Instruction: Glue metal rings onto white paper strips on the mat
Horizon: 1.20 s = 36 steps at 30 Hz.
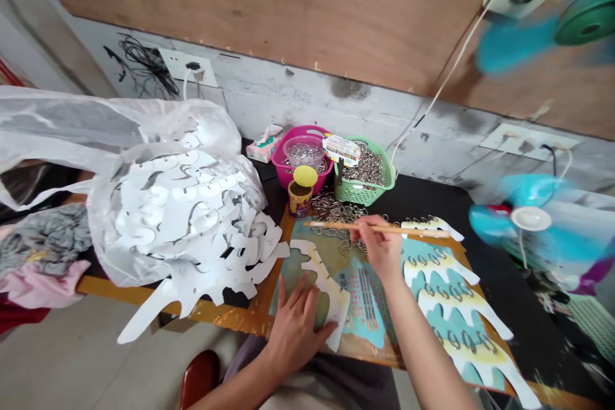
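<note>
While right hand (379,246) pinches stick (413,230), left hand (295,327) lies flat, fingers spread, on white card (334,298); basket tag (341,150) unreadable; concrete wall (288,102) behind.

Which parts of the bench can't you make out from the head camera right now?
Head view:
- Tip of the wooden stick: too small to tell what it ends in.
- Part of the stick: hidden by the right hand gripping it.
- Printed mat: partly hidden by the left hand and white card cut-out.
- Tag on the green basket: wording too small to read.
- Blue fan blades: blurred.
</note>
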Tool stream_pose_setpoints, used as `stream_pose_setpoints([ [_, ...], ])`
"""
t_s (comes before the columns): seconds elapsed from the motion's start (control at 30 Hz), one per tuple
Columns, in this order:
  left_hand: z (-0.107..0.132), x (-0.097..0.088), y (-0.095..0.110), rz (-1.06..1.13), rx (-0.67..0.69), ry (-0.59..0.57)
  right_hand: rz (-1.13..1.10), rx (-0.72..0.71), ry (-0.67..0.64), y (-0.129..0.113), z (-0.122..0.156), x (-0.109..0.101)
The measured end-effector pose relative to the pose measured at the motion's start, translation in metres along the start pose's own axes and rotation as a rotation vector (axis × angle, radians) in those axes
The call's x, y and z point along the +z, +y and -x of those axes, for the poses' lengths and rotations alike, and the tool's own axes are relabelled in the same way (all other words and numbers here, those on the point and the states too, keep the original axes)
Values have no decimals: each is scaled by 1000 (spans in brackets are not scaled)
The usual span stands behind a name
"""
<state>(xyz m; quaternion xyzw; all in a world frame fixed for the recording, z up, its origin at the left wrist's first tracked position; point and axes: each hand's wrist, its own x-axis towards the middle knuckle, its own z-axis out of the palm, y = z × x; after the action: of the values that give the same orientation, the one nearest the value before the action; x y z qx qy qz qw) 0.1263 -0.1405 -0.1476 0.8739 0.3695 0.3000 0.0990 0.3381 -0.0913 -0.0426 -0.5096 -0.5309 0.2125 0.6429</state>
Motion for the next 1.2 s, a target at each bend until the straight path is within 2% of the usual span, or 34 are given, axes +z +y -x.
stream_pose_setpoints([
  [0.07,0,-1,0,-4,2,-4,-11,-70,111,-9,-17,5],
  [0.13,-1,-2,1,-1,4,-4,37,-138,136,-15,-37,12],
  [0.2,-1,-2,1,5,2,-5,140,-180,82,-18,-55,22],
  [0.37,-1,-2,1,21,-6,-6,405,-234,-162,-13,-85,53],
  [0.5,0,-1,1,28,-11,-2,400,-219,-259,-6,-89,60],
  [0.6,0,0,0,27,-13,-3,218,-119,-125,-2,-86,49],
  [0.67,0,-1,0,23,-14,0,73,-39,8,0,-84,36],
  [0.73,-1,-1,1,18,-10,3,-24,27,81,3,-81,22],
  [0.9,-1,-2,1,11,-9,-1,-105,135,120,12,-67,-12],
  [1.07,-1,-2,1,17,-15,-12,-254,245,125,26,-38,-46],
  [1.2,-1,-3,1,34,-40,-16,-235,304,141,37,-12,-56],
])
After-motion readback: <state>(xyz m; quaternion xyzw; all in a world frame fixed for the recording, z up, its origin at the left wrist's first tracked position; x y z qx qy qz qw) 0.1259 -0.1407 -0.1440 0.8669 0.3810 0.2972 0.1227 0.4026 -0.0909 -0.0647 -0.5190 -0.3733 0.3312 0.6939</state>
